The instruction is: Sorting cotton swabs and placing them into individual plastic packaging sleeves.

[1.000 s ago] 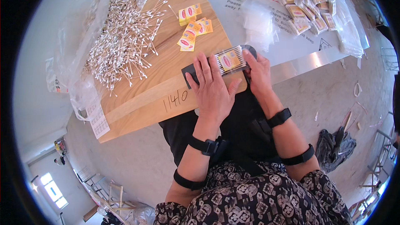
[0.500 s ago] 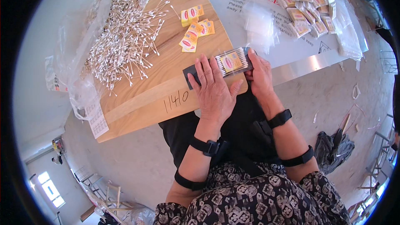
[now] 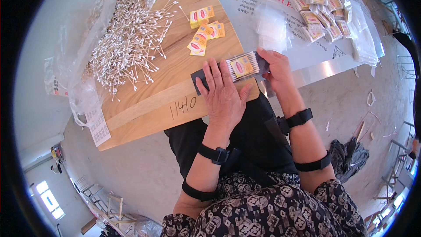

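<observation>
A row of cotton swabs (image 3: 251, 59) with a yellow card (image 3: 241, 67) on top, in what looks like clear plastic, lies on a flat dark strip (image 3: 199, 85) at the table's near edge. My left hand (image 3: 222, 96) rests flat across the strip's left part, fingers stretched out, fingertips beside the swabs. At the right end, my right hand (image 3: 278, 68) is closed, thumb and fingers pinching what seems to be a clear plastic bag (image 3: 268, 89); its fingers partly hide the grip. Small yellow cards (image 3: 200, 39) lie in short stacks beyond my left hand.
Loose cotton swabs (image 3: 127, 39) spill from a large clear bag (image 3: 72, 57) on the left of the wooden table (image 3: 144, 123). On the metal-topped surface (image 3: 307, 57) at right are flat clear bags (image 3: 272, 24) and a heap of filled swab packs (image 3: 319, 6).
My right hand has moved slightly right and up, its wrist swinging outward, and clear plastic now shows below its fingers. My left hand stays almost in place on the strip.
</observation>
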{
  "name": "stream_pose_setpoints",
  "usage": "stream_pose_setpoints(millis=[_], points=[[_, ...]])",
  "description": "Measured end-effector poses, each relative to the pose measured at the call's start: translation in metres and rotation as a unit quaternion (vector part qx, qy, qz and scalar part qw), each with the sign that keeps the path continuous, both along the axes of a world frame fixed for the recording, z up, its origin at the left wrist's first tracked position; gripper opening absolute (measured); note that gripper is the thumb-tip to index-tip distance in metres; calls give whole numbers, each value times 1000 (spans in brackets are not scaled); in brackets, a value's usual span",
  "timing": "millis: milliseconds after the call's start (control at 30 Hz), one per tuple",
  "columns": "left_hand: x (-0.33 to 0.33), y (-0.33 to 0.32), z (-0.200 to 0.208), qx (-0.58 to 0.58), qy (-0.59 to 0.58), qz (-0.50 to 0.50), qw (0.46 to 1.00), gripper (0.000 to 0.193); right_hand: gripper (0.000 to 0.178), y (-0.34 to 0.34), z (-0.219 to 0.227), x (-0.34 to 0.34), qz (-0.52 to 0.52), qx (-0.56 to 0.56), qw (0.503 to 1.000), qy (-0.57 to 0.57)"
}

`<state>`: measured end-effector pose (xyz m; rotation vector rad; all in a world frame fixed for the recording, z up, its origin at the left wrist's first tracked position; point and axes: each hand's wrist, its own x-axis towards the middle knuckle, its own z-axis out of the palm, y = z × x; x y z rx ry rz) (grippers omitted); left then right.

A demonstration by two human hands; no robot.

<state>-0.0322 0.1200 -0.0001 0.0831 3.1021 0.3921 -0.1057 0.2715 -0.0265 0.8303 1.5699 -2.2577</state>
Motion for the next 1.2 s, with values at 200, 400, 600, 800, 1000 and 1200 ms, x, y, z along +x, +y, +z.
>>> stream_pose_setpoints(millis=[200, 400, 600, 800, 1000, 1200], points=[[0, 1, 1, -3, -4, 1, 1000, 82, 23, -6, -3, 2, -20, 6, 999, 29], [1, 1, 2, 17, 11, 16, 1000, 81, 22, -9, 1, 4, -19, 25, 999, 36], [2, -9, -4, 60, 60, 28, 996, 79, 21, -7, 6, 14, -45, 110, 992, 43], [-6, -114, -9, -15, 128, 166, 978, 65, 19, 8, 20, 27, -87, 393, 880, 253], [-23, -182, -13, -11, 110, 231, 967, 53, 7, -52, 48, 40, 133, 328, 850, 390], [-2, -139, -8, 84, 156, 144, 974, 44, 11, -131, 40, 16, 299, 267, 827, 394]])
